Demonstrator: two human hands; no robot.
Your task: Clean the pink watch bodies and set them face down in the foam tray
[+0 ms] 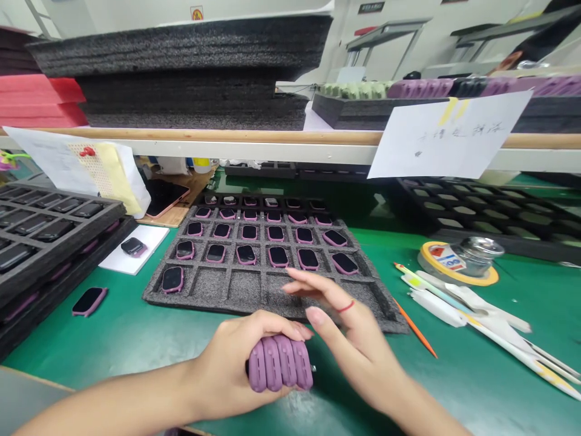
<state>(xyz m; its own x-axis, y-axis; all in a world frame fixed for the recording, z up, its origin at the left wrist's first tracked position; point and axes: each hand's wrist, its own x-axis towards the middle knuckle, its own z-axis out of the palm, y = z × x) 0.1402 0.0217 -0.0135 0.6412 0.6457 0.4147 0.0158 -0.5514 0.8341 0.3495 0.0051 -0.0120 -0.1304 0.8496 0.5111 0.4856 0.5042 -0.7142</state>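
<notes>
My left hand (222, 360) is closed around a stack of several purple smartwatch cases (280, 364), their side edges turned toward me. Just to the right of the stack, my right hand (358, 342) has its fingers apart and holds nothing. Its fingertips hover over the near edge of a dark grey foam tray (206, 298). Rows of purple-framed watches with black screens sit in the tray's compartments. In the nearest row a single watch (173, 280) lies in the leftmost compartment.
At left, a watch (89, 301) lies on the green table and another (133, 246) on white paper, beside stacked foam trays (113, 212). At right are a tape roll (454, 269), a glass jar (481, 251), an orange stick (417, 330) and tweezers. A shelf (227, 145) crosses above.
</notes>
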